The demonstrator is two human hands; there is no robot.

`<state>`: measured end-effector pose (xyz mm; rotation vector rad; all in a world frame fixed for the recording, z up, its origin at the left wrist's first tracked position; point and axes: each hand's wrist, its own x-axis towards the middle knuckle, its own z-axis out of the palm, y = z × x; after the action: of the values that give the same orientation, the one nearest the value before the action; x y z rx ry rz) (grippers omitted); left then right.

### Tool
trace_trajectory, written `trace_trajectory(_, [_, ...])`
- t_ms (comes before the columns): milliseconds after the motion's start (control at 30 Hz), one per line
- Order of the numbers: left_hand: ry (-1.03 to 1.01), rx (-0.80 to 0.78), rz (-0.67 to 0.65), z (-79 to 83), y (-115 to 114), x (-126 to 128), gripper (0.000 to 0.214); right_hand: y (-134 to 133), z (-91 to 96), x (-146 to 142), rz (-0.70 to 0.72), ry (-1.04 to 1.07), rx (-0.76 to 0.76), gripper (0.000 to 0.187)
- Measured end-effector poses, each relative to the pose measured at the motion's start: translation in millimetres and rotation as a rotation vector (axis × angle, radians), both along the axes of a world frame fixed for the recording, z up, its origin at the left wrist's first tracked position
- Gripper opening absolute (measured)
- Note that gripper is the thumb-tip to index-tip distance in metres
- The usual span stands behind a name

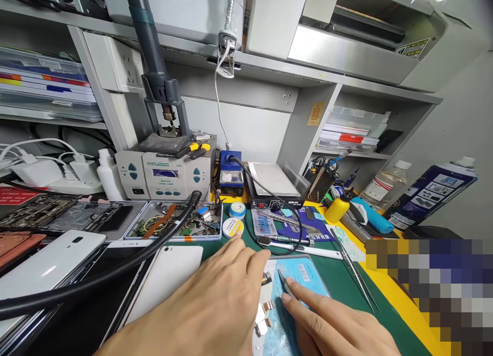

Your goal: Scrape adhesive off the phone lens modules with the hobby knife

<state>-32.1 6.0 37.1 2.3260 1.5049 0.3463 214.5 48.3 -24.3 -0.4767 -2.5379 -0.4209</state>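
Nearest: left hand (219, 289) lies back-up at the pad's left edge, fingers bent; cannot tell how far its grip is spread or whether it has hold of anything, fingertips being hidden. Right hand (335, 320): grip pinched narrow, thumb and fingers around a slim grey tool (283, 277), tip over the blue pad (298, 268). Tool looks light and stiff; best held low on the shaft.

Between the hands, on the pad: small white and copper-coloured pieces (263, 325). Probably very light, thin, easily bent; take by the edges. Pad surface looks slick, so pieces may slide.

Beyond: tweezers (352, 268) right, on the green mat (385, 320); white phone (169, 268) left; round tins (233, 227); tray of circuit boards (181, 225). Farthest on the counter: hot plate (273, 179).
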Motion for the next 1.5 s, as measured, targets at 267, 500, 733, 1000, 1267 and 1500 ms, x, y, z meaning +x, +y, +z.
trace_trajectory(267, [0.051, -0.056, -0.004, 3.6, 2, 4, 0.089, -1, 3.5, -6, -0.005, 0.024, 0.014, 0.038])
trace_trajectory(500, [0.032, -0.036, -0.005, 8.0, 5, 5, 0.085, -3, 7.6, -12, -0.017, 0.090, 0.018, 0.045])
trace_trajectory(733, [0.018, -0.053, -0.016, 6.4, 6, 5, 0.086, 5, 9.2, -4, 0.040, 0.116, -0.022, 0.041])
trace_trajectory(1000, [0.004, -0.013, -0.019, -0.7, -1, -2, 0.071, 11, 24.8, 3, 0.152, 0.202, -0.335, 0.031])
trace_trajectory(1267, [0.008, -0.033, -0.021, 5.1, -1, -2, 0.081, 15, 41.8, 6, -0.185, 0.455, -1.025, 0.019])
trace_trajectory(1500, [-0.020, -0.030, 0.009, 2.0, 2, 2, 0.090, 31, 33.5, 9, -0.341, 0.541, -1.336, 0.020])
